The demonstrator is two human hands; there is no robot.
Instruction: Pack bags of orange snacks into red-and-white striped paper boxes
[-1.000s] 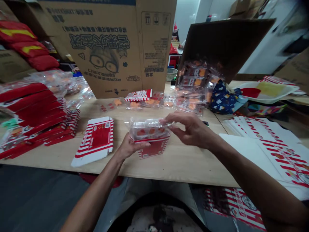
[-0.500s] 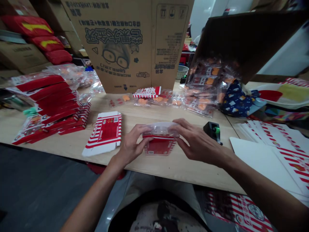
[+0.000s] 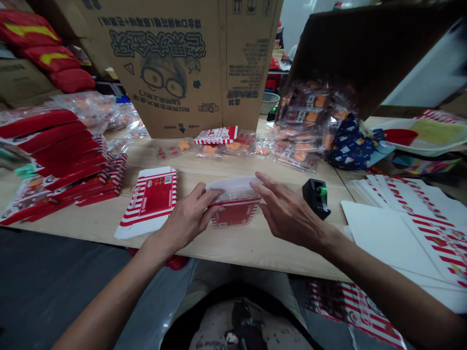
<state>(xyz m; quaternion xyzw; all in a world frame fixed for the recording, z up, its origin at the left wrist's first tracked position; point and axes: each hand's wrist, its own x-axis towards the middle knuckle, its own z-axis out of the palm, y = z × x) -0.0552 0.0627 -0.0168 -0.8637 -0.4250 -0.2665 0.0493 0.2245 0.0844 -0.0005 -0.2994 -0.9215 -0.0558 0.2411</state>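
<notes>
In front of me a red-and-white striped cardboard box (image 3: 235, 214) stands upright, its white top flap (image 3: 233, 183) raised. Clear plastic shows in its mouth. My left hand (image 3: 193, 211) pinches the box's upper left edge between thumb and fingers. At the right end of the flap, the fingertips of my right hand (image 3: 282, 206) rest, with its thumb lower, by the box's right side. A flat striped box (image 3: 155, 199) lies to the left of my left hand. Close to my right hand sits a black tape dispenser (image 3: 315, 198) with a green core.
Red boxes (image 3: 65, 146) are stacked at the left. A large carton (image 3: 175, 73) stands behind, with a small striped box (image 3: 216, 135) and clear snack packets (image 3: 302, 126) before it. Flat white-and-red sheets (image 3: 386, 228) lie right, near a blue patterned cloth (image 3: 348, 143).
The top flap now stands up more, showing its white side. My right thumb has moved off the box's front. The whole view has shifted slightly.
</notes>
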